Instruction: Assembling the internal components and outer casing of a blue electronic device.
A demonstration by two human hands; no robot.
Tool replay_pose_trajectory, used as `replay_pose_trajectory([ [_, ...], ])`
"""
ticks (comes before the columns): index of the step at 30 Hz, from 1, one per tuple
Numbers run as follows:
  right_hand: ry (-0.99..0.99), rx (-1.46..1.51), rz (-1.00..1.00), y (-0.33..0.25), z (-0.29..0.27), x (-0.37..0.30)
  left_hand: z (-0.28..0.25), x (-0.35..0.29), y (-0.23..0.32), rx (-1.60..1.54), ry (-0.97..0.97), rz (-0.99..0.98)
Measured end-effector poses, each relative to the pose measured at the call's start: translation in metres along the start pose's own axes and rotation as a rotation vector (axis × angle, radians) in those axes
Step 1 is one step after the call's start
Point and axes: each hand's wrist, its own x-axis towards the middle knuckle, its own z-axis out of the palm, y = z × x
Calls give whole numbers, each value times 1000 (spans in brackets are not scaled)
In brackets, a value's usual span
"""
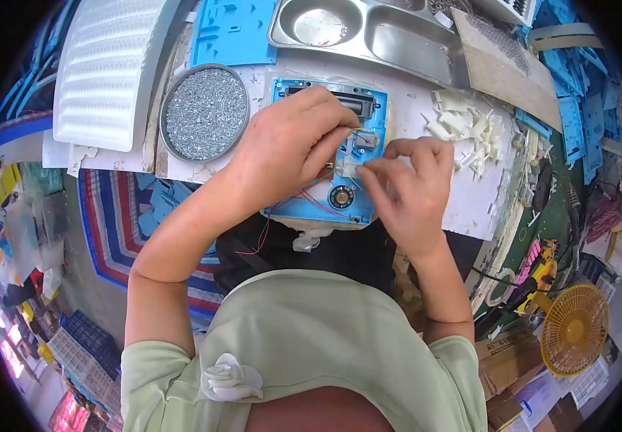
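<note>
A blue plastic housing [293, 211] lies on the table in front of me, partly covered by my hands. It holds a long black part [350, 103] near its far edge, a small metallic box-like part [365, 140], a round speaker [341, 196] and thin red wires [311, 199]. My left hand [286, 140] reaches over the housing, thumb and forefinger closed beside the metallic part; whatever they grip is hidden. On the right side, my right hand [413, 183] is pinched close to a whitish translucent piece [347, 167] in the housing; I cannot make out what its fingertips hold.
A round tray of small screws [205, 113] stands left of the housing, near a white ridged tray [106, 72]. White plastic pieces [466, 126] are heaped at the right. Behind lie a metal compartment tray [412, 43] and another blue panel [233, 32]. A yellow fan [575, 329] stands at lower right.
</note>
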Motion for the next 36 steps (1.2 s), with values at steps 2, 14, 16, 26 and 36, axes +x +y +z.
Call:
replay_pose_trajectory([
  [2, -45, 42, 38, -9, -4, -7, 1, -1, 1, 45, -28, 9],
  [14, 844, 463, 836, 93, -165, -117, 23, -1, -3, 295, 64, 228],
  [16, 850, 522, 794, 99, -175, -116, 24, 2, -2, 336, 57, 287],
  [26, 1057, 707, 876, 135, -198, -127, 11, -1, 0, 369, 36, 205],
  [36, 1206, 546, 850, 178, -232, -145, -9, -4, 9, 69, 61, -164],
])
